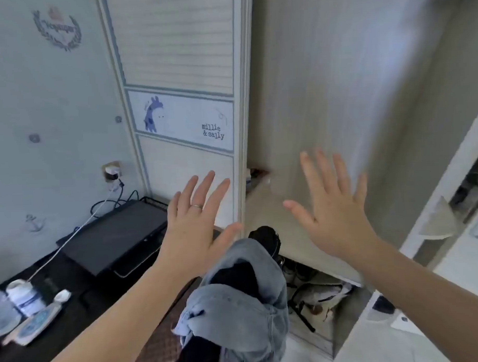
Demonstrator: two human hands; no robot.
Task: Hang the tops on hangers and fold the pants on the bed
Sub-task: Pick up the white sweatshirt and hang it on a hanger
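Two empty, splayed: left hand [192,220], right hand [335,204]; below, soft, heavy denim pants [247,297], probably best gripped at waistband.

I see faded light-blue jeans [253,302] bunched over a black garment [236,279] — the wardrobe door [181,118] is cream with grey-blue trim and a blue giraffe [153,113]; the counter [82,302] is black.
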